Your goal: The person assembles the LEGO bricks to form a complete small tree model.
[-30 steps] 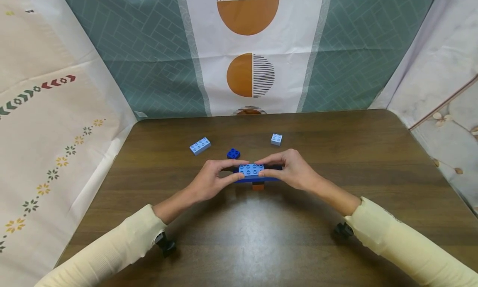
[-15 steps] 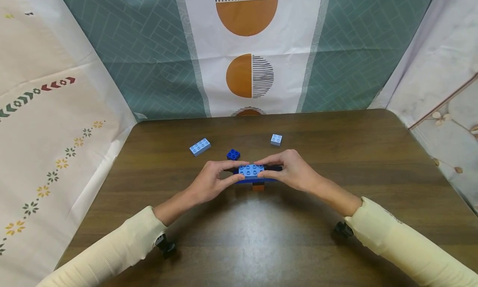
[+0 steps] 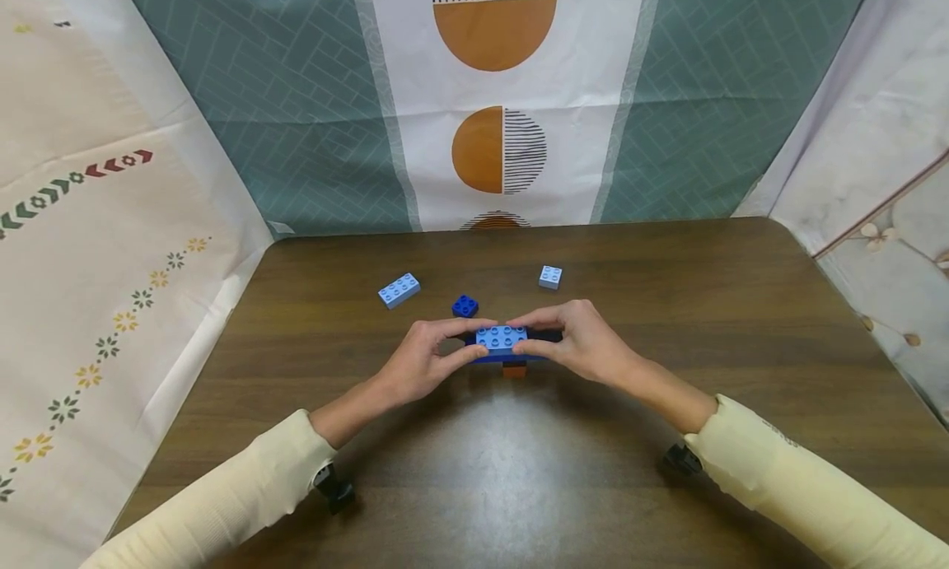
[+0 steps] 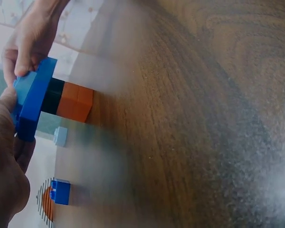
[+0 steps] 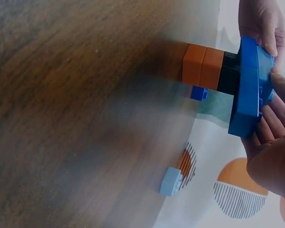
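While each thumb presses the near side of the light blue block (image 3: 502,339), the fingers reach to its far side, so the left hand (image 3: 418,359) pinches one end and the right hand (image 3: 582,339) the other. How firmly the far fingertips touch is hard to tell. The head view looks down on the block's studs; it sits on a dark blue bar (image 4: 36,103) that sticks out past it on both sides. What stands beneath shows better from the wrists: a black block (image 5: 228,72) under the bar, then, in the right wrist view, two orange blocks (image 5: 196,65) stacked, the lower on the wooden table (image 3: 511,503). From the head, only a little orange shows. Just behind the left fingers is a small dark blue block (image 3: 465,306); farther back, toward the right, a small pale blue block (image 3: 550,277). Only the head view takes in the long pale blue block (image 3: 399,291), back and to the left, and the pale yellow sleeves (image 3: 215,491).
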`<state>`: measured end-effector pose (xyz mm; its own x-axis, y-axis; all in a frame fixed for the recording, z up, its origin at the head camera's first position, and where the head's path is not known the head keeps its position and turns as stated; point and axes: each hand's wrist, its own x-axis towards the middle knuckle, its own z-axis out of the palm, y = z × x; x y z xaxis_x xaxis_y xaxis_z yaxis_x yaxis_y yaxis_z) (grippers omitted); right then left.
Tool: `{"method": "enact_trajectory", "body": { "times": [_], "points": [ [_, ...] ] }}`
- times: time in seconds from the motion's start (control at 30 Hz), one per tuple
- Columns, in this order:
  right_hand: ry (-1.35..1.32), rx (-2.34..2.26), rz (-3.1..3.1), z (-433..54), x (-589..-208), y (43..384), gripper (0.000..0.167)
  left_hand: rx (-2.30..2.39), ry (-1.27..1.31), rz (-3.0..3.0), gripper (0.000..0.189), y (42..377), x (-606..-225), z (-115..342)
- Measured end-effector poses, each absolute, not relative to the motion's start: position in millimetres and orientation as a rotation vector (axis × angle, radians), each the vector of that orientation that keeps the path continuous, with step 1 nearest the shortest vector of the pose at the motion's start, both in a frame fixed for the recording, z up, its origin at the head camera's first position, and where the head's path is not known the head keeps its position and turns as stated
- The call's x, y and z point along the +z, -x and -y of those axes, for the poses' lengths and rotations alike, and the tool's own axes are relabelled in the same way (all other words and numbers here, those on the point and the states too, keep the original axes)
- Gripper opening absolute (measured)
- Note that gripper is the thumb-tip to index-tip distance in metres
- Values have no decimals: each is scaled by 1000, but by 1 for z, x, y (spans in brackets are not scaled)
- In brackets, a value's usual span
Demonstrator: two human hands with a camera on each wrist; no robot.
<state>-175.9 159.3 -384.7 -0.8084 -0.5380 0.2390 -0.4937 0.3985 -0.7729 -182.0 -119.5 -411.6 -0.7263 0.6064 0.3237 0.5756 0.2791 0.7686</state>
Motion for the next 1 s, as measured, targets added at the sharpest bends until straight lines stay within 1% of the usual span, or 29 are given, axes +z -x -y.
{"method": "enact_trajectory", "body": {
  "times": [0.43, 0.67, 1.0],
  "points": [
    [929, -1426, -2590, -161, -388, 176, 35, 1404, -1158, -2586, 41, 179, -409, 110],
    [876, -1497, -2505, -160, -391, 179, 35, 1468, -1126, -2612, 38, 177, -414, 106],
    [853, -1497, -2372, -173, -389, 198, 35, 1431, -1154, -2651, 39, 176, -411, 104]
  ]
}}
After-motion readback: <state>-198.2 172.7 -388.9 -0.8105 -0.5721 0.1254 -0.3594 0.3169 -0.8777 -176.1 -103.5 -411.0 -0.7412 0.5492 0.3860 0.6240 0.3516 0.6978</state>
